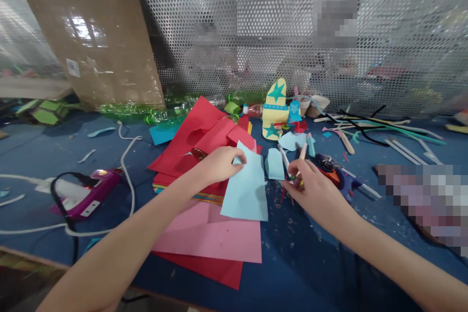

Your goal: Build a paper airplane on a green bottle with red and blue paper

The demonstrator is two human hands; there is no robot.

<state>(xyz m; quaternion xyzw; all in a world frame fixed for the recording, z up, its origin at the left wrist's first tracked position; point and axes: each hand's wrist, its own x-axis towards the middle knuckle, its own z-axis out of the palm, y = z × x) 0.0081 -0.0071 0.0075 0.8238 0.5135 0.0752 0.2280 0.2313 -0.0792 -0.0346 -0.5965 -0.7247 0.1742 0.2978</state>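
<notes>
My left hand (219,165) pinches the top edge of a light blue paper sheet (245,190) and holds it over a stack of red and pink paper (208,234). My right hand (310,184) is closed around thin pens or sticks (290,161) that lie on the blue tabletop, right of a small light blue paper piece (275,164). Behind both hands stands a yellow paper figure with teal stars (275,109).
A purple glue gun (87,192) with cords lies at the left. A cardboard sheet (98,41) leans on the perforated metal screen (256,19). Green plastic bottles (146,112), a blue-orange tool (338,175) and several strips and sticks (383,129) lie on the blue table (310,263).
</notes>
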